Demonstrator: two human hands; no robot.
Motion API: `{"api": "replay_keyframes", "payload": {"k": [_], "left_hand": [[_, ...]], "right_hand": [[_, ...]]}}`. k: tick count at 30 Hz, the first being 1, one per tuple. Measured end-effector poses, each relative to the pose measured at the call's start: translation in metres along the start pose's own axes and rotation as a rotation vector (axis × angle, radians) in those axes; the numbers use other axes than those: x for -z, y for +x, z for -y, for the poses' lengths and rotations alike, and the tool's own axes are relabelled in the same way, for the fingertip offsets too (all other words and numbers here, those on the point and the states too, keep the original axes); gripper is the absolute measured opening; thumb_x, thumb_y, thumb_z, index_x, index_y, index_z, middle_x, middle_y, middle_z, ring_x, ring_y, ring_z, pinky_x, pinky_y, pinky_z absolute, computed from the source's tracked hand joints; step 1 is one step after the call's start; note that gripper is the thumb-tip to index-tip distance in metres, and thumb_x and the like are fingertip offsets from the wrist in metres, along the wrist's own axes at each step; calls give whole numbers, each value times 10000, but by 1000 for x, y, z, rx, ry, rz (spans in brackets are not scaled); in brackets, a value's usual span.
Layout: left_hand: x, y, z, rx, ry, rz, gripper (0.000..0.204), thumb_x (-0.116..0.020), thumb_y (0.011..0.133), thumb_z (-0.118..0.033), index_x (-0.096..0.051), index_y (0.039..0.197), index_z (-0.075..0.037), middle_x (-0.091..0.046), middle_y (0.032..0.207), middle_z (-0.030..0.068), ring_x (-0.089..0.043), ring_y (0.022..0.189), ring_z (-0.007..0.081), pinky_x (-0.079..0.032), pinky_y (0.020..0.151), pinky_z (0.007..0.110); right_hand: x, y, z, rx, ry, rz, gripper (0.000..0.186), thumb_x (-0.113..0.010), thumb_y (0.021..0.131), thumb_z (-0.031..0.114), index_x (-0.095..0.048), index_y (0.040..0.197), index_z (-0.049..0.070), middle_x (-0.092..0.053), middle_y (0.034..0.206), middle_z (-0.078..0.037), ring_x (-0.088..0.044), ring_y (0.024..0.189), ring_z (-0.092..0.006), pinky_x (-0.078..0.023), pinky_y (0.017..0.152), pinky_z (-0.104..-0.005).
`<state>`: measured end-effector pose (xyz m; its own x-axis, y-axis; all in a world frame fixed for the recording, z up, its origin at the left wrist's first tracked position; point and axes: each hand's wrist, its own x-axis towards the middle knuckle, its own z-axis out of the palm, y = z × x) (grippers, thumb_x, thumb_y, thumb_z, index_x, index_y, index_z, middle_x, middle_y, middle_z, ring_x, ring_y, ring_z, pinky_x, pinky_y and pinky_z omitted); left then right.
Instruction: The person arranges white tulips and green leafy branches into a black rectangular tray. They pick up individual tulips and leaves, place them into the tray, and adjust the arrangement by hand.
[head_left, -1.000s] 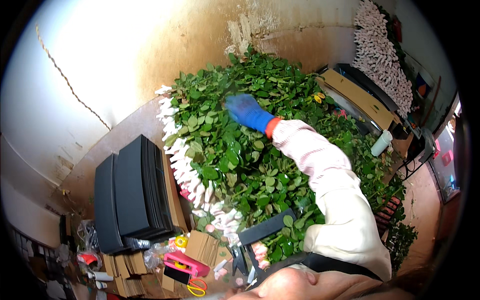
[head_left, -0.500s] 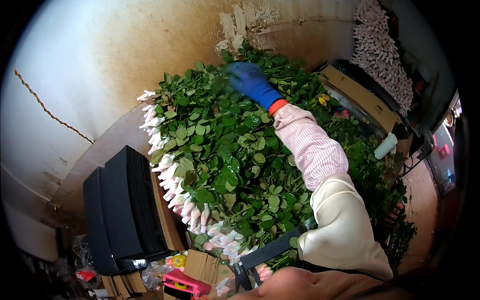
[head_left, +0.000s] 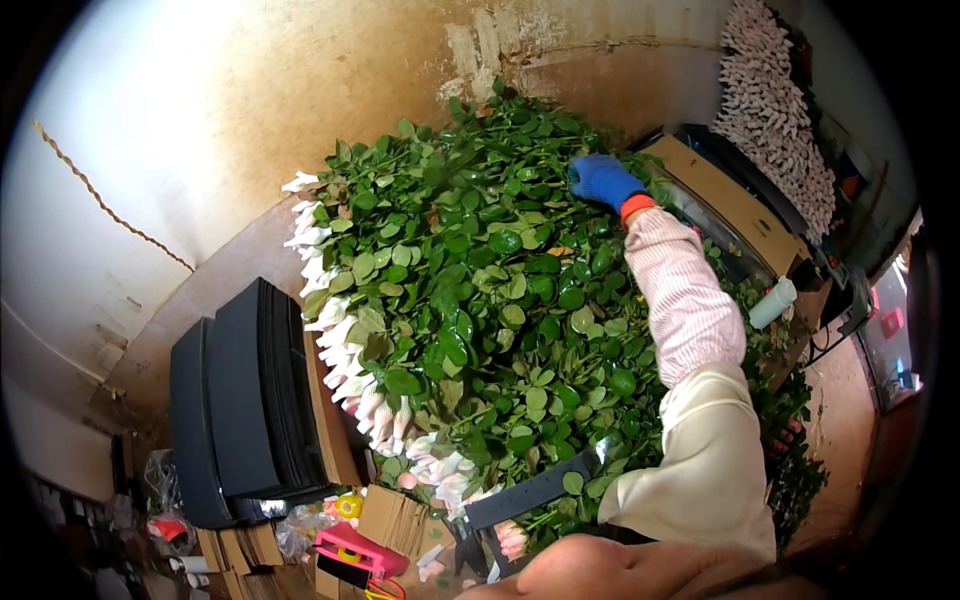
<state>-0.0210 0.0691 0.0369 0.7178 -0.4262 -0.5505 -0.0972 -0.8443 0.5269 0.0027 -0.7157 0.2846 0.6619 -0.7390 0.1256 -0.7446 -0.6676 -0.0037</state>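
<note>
My right hand [head_left: 600, 180], in a blue glove with an orange-red cuff, is at the back right of a large pile of leafy rose stems [head_left: 470, 300]. Its fingers are curled among the stems; what they hold, if anything, is hidden. Pale netted bud heads [head_left: 345, 355] line the pile's left side. A dark flat bar [head_left: 525, 490] lies across the pile's front. My left hand is not visible.
Black stacked boards [head_left: 255, 390] stand at left. Cardboard pieces [head_left: 390, 520], a pink tape dispenser [head_left: 360, 550] and plastic bags lie at the lower left. At right are a flattened carton [head_left: 725, 200], more netted buds [head_left: 775, 120] and a white cylinder [head_left: 772, 303].
My gloved right hand went farther back, then shifted right along the top of the pile to its back right. The view has also shifted slightly.
</note>
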Motion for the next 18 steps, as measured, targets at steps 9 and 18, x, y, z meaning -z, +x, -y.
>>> {"api": "replay_keyframes", "payload": {"k": [9, 18], "left_hand": [[-9, -30, 30, -68, -7, -2, 330, -709, 929, -285, -684, 1137, -30, -746, 991, 195, -737, 907, 355, -563, 813, 440], [-33, -49, 75, -110, -40, -23, 341, -724, 920, -296, -685, 1141, -40, -754, 1000, 194, -740, 907, 356, -567, 816, 444]], "right_hand": [[143, -34, 35, 215, -483, -757, 175, -642, 886, 150, -678, 1056, 126, -710, 949, -179, -700, 945, -366, -547, 820, -501], [64, -74, 24, 215, -162, -249, 458, -592, 853, 61, -639, 1305, 116, -684, 1239, -249, -673, 1135, -409, -519, 990, -514]]}}
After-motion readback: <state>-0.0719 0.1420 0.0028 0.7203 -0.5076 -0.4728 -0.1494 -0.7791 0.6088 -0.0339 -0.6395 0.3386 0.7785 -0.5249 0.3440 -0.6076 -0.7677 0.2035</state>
